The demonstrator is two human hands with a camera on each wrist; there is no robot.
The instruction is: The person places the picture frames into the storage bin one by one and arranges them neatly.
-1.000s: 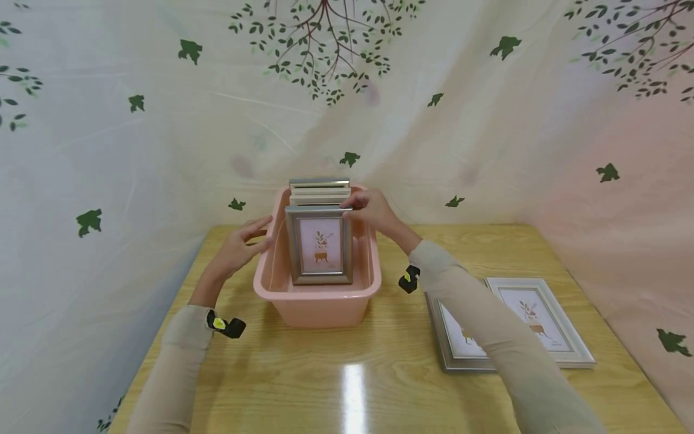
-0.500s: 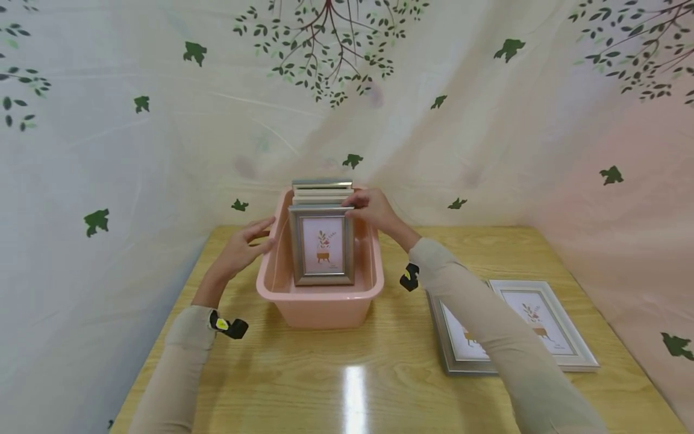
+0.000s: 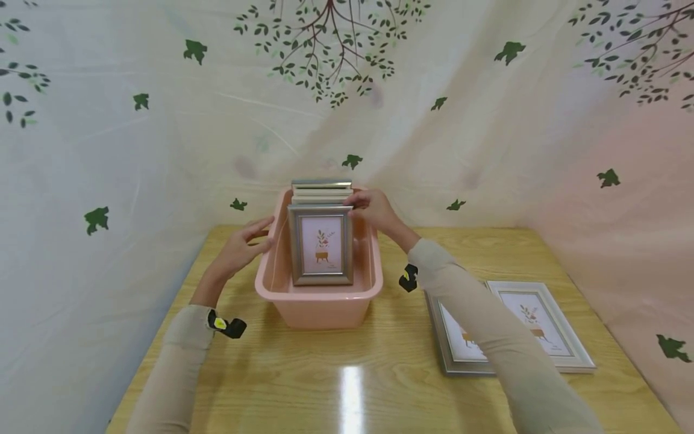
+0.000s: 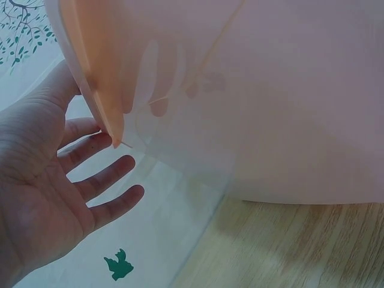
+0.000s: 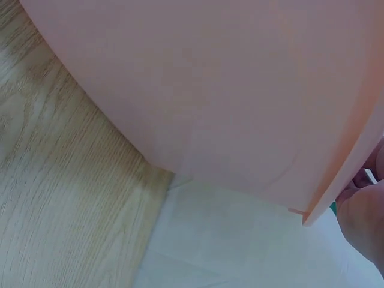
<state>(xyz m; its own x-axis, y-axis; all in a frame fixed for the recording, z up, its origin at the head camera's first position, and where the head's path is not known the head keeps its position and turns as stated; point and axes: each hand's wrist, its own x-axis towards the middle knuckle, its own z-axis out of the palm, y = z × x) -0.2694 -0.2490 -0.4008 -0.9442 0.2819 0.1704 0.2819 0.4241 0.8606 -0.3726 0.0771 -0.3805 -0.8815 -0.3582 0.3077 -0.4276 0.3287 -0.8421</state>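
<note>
A pink plastic basin (image 3: 320,312) stands on the table, holding several picture frames upright. At the front of the row is a silver picture frame (image 3: 295,247) with a potted-plant print, leaning back. My right hand (image 3: 376,210) reaches over the basin's right rim and pinches this frame's top right corner. My left hand (image 3: 238,250) is at the left rim; in the left wrist view its fingers (image 4: 111,204) are spread and loosely extended beside the rim. The right wrist view mostly shows the basin's outer wall (image 5: 198,90), with only part of the right hand (image 5: 366,222) at the edge.
Behind the front frame, white and silver frames (image 3: 321,194) are stacked on edge. To the right on the wooden table (image 3: 282,386) lie a silver frame (image 3: 447,355) and a white frame (image 3: 580,355), partly covered by the right sleeve. A printed cloth (image 3: 412,138) hangs behind.
The view has shifted slightly. Both hands, the basin and the frames keep the same positions relative to one another.
</note>
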